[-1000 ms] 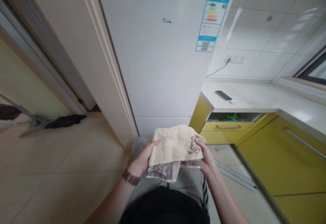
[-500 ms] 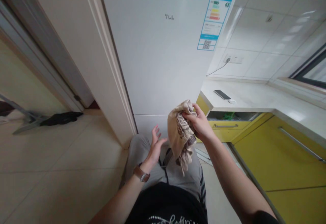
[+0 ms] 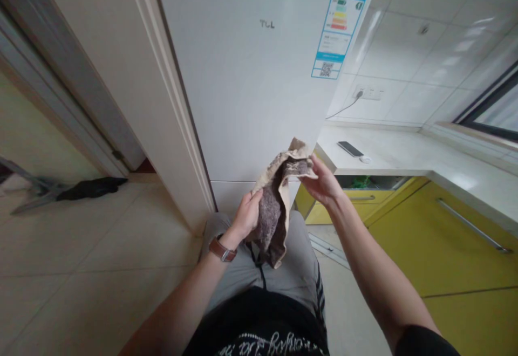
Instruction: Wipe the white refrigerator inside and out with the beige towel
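A beige towel (image 3: 277, 210) with a brown pattern hangs crumpled between both hands, in front of a white fridge (image 3: 251, 91). My left hand (image 3: 246, 216), with a brown watch at the wrist, grips the towel's left edge. My right hand (image 3: 321, 182) pinches the towel's upper corner, a little higher and to the right. The towel's lower end dangles over my lap.
A white counter (image 3: 404, 156) to the right carries a black phone (image 3: 350, 149) and a small white object. Yellow cabinets (image 3: 457, 242) stand below it, with a top drawer slightly open. A door frame (image 3: 170, 102) is at left; a dark cloth (image 3: 87, 187) lies on the tiled floor.
My left hand let go of the flat-held towel, then came back and took hold of its left edge. My right hand lifted the towel higher; it now hangs crumpled.
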`<state>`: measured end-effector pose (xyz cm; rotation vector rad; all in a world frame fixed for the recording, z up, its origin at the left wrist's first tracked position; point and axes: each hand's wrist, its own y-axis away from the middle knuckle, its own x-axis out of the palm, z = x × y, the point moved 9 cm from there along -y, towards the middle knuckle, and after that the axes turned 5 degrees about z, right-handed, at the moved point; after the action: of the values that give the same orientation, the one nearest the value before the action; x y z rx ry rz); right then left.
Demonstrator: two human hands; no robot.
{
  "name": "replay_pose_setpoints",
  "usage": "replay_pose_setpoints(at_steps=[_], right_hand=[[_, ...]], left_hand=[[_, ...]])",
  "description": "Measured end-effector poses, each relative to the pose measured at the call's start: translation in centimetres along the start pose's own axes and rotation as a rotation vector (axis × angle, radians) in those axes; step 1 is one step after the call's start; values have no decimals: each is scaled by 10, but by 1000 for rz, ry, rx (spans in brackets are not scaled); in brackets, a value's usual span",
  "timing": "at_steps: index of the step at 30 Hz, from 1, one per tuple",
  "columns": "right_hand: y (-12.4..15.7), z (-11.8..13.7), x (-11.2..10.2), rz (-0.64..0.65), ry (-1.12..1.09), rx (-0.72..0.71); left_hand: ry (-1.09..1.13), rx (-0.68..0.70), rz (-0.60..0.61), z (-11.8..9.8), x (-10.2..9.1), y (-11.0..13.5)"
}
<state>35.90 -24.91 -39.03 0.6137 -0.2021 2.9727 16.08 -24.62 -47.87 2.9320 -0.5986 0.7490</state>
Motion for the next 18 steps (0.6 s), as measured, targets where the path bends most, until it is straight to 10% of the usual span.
replay_pose_setpoints(at_steps=[5, 7, 12, 18], right_hand=[[58, -156, 2, 182, -108, 498], [70, -179, 1, 181, -118, 440], [44, -160, -37, -103, 22, 210], [19, -144, -61, -215, 222, 86]], left_hand=[[283, -270, -18, 12, 7, -12], [298, -334, 15, 8, 8, -16], [197, -112, 91, -32, -6, -21], [-74, -232, 81, 14, -15, -10]])
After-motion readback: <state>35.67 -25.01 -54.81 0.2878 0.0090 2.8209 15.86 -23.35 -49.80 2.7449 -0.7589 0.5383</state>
